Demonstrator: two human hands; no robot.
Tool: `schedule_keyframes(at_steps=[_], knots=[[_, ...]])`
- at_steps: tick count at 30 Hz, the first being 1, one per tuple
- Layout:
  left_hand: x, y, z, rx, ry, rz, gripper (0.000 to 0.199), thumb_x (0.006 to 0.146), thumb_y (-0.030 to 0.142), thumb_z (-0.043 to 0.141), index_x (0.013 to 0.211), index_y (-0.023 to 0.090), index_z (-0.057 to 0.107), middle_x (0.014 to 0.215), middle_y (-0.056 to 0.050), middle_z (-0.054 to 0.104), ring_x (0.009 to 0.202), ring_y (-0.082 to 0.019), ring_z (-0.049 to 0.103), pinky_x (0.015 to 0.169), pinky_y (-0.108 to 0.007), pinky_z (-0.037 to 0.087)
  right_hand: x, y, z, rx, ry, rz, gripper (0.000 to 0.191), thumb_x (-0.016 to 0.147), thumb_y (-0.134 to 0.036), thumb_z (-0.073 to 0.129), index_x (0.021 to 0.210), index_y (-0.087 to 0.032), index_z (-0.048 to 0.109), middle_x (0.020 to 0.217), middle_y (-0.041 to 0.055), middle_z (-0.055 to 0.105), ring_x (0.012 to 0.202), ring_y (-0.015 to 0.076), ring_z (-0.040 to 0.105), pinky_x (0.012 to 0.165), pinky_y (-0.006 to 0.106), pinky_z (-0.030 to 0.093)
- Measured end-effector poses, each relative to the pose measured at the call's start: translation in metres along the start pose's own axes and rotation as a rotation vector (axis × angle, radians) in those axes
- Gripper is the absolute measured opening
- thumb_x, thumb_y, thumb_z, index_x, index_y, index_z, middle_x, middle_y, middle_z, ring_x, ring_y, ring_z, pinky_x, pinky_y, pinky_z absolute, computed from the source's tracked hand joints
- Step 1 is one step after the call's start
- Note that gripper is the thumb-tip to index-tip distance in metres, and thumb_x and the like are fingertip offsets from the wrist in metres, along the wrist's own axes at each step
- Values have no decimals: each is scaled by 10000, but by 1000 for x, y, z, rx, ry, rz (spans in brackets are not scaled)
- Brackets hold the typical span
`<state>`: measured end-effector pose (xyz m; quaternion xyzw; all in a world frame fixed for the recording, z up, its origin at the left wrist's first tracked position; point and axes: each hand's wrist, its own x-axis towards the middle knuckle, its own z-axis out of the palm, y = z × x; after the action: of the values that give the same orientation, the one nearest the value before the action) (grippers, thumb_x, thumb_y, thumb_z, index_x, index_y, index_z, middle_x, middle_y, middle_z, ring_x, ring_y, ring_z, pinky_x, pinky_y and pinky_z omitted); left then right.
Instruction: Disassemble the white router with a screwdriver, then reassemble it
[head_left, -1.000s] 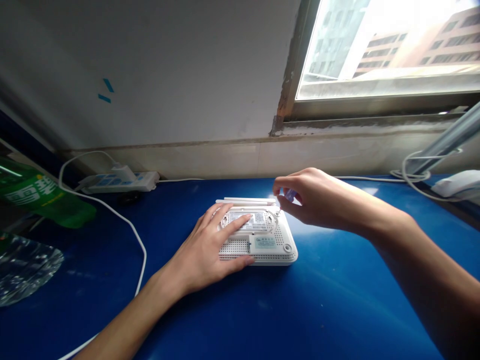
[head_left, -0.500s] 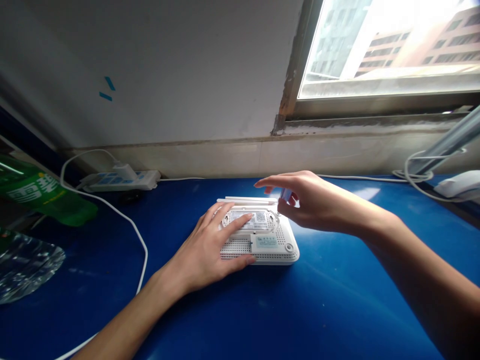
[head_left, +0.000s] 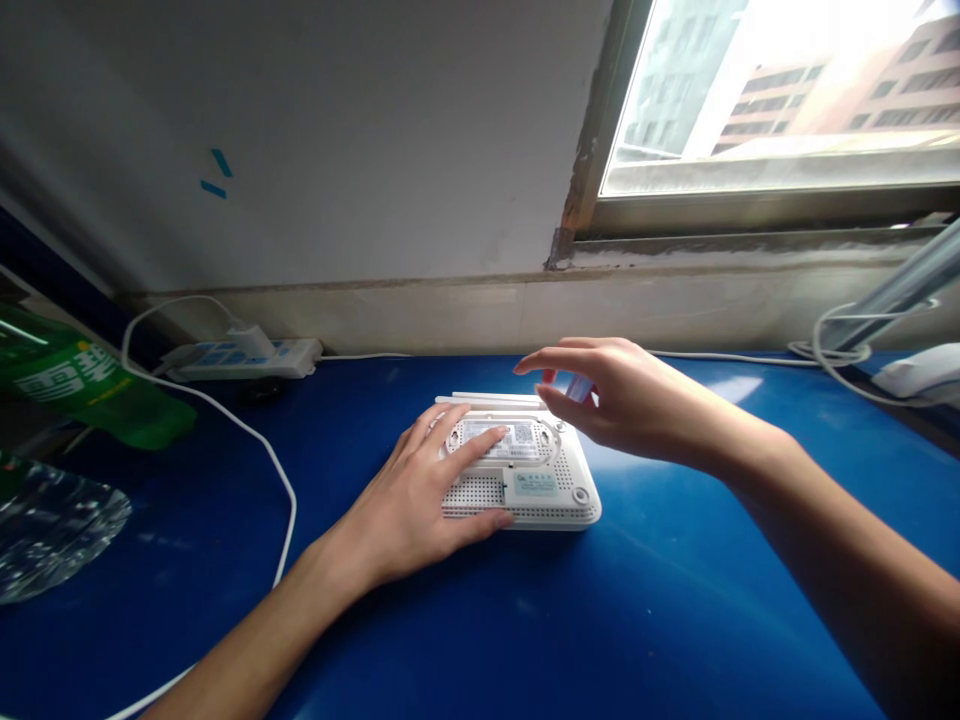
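A white Wi-Fi router (head_left: pixel 566 480) lies upside down on the blue table, its vented underside, labels and screw holes facing up. Slim white antennas (head_left: pixel 495 400) run along its far edge. My left hand (head_left: pixel 431 480) rests spread and flat over the router's left half, thumb by the near edge. Above the far right corner, my right hand (head_left: pixel 611 395) has its fingers bent around what looks like a small screwdriver (head_left: pixel 578 388) with a translucent bluish handle. Its shaft and tip are mostly hidden by the fingers.
A green bottle (head_left: pixel 97 385) and a clear plastic bottle (head_left: pixel 56 535) lie at the left. Behind them is a power strip (head_left: pixel 296 358) with a white plug (head_left: pixel 253 342) and cable (head_left: pixel 259 440). A metal post (head_left: pixel 892 290) with coiled cable stands at right.
My right hand's thumb and fingers have shifted slightly around the bluish handle, and the thumb is now higher. My left hand and the router stay in place.
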<state>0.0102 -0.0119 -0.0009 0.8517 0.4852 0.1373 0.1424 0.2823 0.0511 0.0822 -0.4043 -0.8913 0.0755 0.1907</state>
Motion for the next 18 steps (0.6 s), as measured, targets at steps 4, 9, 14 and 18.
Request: schedule_keyframes(at_steps=[4,9,14,18], knots=[[0,1,-1,-3,-12,-10,802,957,717,691,1667,444,435,1800,-104,274,1673,-428,183,1305,-698,290,2,9,4,58,15,9,313,1066,-287,593,1328,-261,762,1159,70,838,908,215,790,748,308,580],[0,1,0,-2,-12,-14,801,961,728,676,1671,458,421,1805,-94,268,1677,-425,178,1304,-698,296,-2,10,0,106,-11,-61,642,938,-115,636,1544,-319,586,1407,78,721,880,172,746,722,281,595],[0,-1,1,-10,15,6,792,957,717,692,1660,449,445,1797,-99,287,1665,-431,213,1303,-694,305,-1,6,-3,35,-4,-28,232,1015,-301,681,1214,-280,798,1105,47,830,756,171,742,656,282,552],[-1,-1,1,-8,16,8,797,953,715,699,1660,451,445,1792,-99,298,1666,-429,213,1300,-695,309,0,9,-1,76,0,-34,329,1004,-203,658,1308,-267,766,1093,40,846,747,155,747,672,264,553]])
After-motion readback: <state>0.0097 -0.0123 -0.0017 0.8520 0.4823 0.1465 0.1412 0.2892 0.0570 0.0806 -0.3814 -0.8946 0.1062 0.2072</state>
